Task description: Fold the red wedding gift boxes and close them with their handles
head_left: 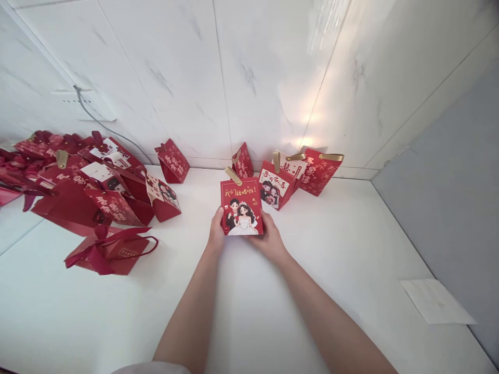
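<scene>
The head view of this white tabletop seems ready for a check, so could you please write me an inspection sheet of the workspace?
Surface: white tabletop, bare between the forearms.
Job's things: red box with a printed couple, held upright; gold-strapped boxes stand behind it, to the right.
Clutter: crowded red boxes at left, a ribbon-tied box in front of them; flat white piece at the right edge, identity unclear.
Hands: left hand and right hand grip opposite sides of the held box.
Cables: one grey cable from the socket plate; lower end hidden.
Surroundings: marbled tile wall behind, grey panel at right.
</scene>
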### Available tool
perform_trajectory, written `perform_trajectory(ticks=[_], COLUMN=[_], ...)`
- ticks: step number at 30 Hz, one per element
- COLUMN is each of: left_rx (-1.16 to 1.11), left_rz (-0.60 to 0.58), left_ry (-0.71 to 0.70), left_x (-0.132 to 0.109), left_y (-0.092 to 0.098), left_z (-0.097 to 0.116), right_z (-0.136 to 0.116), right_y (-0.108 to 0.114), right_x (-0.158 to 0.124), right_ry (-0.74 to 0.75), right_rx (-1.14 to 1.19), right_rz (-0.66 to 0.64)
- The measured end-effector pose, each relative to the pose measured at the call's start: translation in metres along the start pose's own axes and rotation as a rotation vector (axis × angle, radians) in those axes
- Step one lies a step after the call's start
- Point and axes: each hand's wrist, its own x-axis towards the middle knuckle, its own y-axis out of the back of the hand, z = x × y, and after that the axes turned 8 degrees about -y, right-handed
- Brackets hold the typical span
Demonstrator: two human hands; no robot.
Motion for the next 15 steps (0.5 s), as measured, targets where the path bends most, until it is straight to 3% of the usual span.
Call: perform_trajectory(ticks=[9, 15], left_rx=[0.046, 0.074], left_rz=[-0.189, -0.218], left_ry=[0.03, 0.053], left_x=[-0.007, -0.007], left_y=[0.002, 0.002], left_z=[0.01, 0.009], right_z=[-0.011, -0.011], right_y=[0.002, 0.003], right_x=[-0.006, -0.009], right_ry=[-0.001, -0.035], right_rx=[0.057, 0.033], right_rz=[0.041, 0.068])
